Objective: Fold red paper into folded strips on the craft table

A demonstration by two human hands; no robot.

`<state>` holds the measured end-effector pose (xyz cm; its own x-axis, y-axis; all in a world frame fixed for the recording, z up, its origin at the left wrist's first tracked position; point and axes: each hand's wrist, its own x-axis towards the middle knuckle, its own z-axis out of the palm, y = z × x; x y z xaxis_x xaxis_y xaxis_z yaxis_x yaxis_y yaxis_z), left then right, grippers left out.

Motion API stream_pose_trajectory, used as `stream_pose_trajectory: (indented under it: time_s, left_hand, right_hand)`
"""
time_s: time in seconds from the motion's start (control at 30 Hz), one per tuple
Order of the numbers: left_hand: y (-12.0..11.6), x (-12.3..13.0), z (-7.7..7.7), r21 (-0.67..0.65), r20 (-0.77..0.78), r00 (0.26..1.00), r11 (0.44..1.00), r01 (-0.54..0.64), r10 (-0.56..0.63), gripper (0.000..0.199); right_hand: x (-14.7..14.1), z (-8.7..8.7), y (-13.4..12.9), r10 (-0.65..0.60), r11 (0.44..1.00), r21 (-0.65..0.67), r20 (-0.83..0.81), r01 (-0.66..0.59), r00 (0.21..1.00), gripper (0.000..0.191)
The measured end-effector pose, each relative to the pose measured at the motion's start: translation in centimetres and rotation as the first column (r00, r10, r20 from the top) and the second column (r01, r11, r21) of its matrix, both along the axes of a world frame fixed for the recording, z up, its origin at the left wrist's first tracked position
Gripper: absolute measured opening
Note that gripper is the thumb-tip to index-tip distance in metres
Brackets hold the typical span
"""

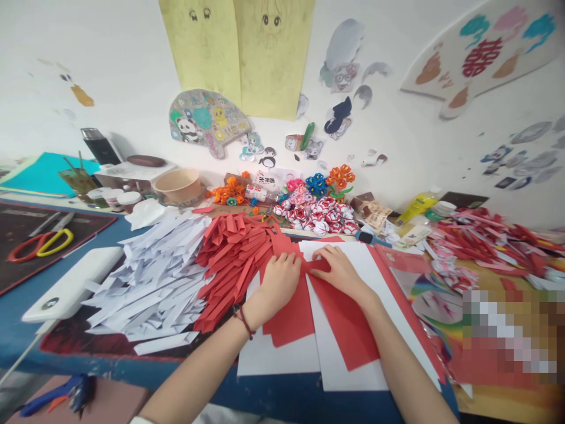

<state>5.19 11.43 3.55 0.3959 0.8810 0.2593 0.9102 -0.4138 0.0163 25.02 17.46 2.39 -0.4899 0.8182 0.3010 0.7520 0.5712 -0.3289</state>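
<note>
Red paper sheets [291, 318] lie on white paper sheets [282, 359] at the near middle of the worktop [282, 393], one red piece slanting down to the right of the others. Behind rises a pale wall [132, 35] bearing two yellow drawings [271, 76] and two fan-shaped cutouts [481, 65], one at upper right and one below the drawings. Blue covers the worktop's near edge, and left of the sheets a broad heap of folded white paper strips [154, 277] rests partly on a dark, red-edged mat [62, 344]. Folded red paper strips [233, 253] are stacked between that heap and the sheets, touching the white ones.

Both hands meet near the top of the red paper, close together. The left hand [282, 277] rests on it with bent fingers; whether it grips anything, I cannot tell. The right hand [342, 271] has its thumb and forefinger a narrow way apart at the red paper, and I cannot tell whether they pinch it.

Red-and-white paper flowers [322, 218] cluster beyond the hands, near the wall. At left, a white power bank [75, 282] with a cable lies beside the white strips. Farther left are scissors [42, 244] with orange-red and yellow handles. Smallest is a dark bracelet [243, 324] around the left wrist.
</note>
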Motion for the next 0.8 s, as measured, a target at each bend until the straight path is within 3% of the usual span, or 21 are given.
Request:
stream_pose_trajectory:
  time_s: [0.27, 0.57, 0.67, 0.8]
  left_hand:
    - [0.3, 0.3, -0.5, 0.027, -0.045, 0.999, 1.0, -0.01, 0.011, 0.021]
    - [0.2, 0.4, -0.6, 0.015, -0.035, 0.999, 1.0, -0.022, 0.022, 0.022]
    - [0.3, 0.6, -0.5, 0.015, 0.043, 0.999, 0.999, -0.029, 0.028, 0.022]
    - [0.3, 1.1, 0.0, -0.005, 0.301, 0.952, 0.998, 0.057, -0.053, 0.035]
  right_hand:
    - [-0.4, -0.4, 0.1, -0.043, 0.999, 0.024, 0.02, 0.043, 0.999, 0.012]
    - [0.9, -0.6, 0.7, -0.066, 0.998, 0.016, 0.031, 0.066, 0.997, 0.03]
    - [1.6, -0.2, 0.9, -0.108, 0.992, 0.052, -0.056, 0.111, 0.993, 0.03]
    - [2.1, 1.1, 0.6, -0.184, 0.961, 0.139, -0.316, 0.237, 0.931, 0.027]
